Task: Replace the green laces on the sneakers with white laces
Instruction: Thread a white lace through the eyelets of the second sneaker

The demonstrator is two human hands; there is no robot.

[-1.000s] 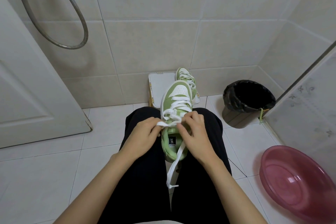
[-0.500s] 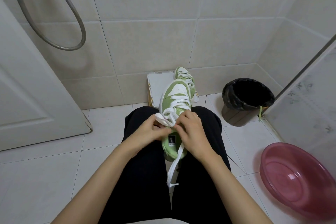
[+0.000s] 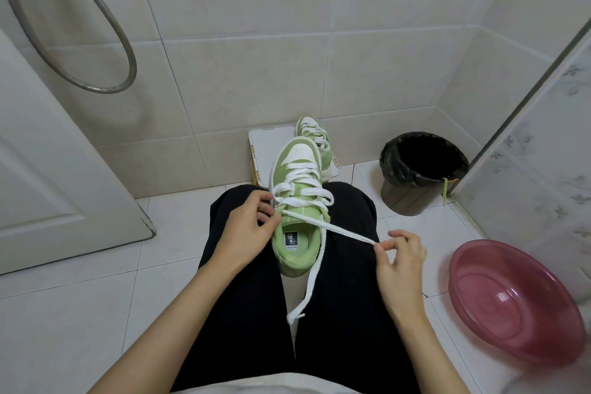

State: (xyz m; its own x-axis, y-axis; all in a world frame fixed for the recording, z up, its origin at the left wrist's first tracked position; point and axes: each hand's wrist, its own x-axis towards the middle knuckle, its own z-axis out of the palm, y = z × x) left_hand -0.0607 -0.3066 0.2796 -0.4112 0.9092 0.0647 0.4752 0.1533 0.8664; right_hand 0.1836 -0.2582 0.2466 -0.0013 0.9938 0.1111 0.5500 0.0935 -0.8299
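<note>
A green and white sneaker (image 3: 297, 253) lies between my knees on my lap, toe pointing away, with a white lace (image 3: 339, 230) crossed through its eyelets. My left hand (image 3: 248, 227) grips the sneaker's left collar by the top eyelet. My right hand (image 3: 398, 254) pinches one lace end and holds it stretched taut to the right. The other lace end (image 3: 305, 294) hangs down between my legs. A second sneaker (image 3: 315, 134) with white laces stands on a white box lid (image 3: 263, 145) by the wall.
A bin lined with a black bag (image 3: 422, 169) stands at the right, a green lace (image 3: 445, 190) hanging over its rim. A pink basin (image 3: 515, 301) sits on the floor at lower right. A door (image 3: 48, 169) is at the left, a shower hose (image 3: 96, 41) above.
My right hand has pulled a lace end out from the top eyelet and away to the right until it is taut. My left hand has stayed at the sneaker's collar.
</note>
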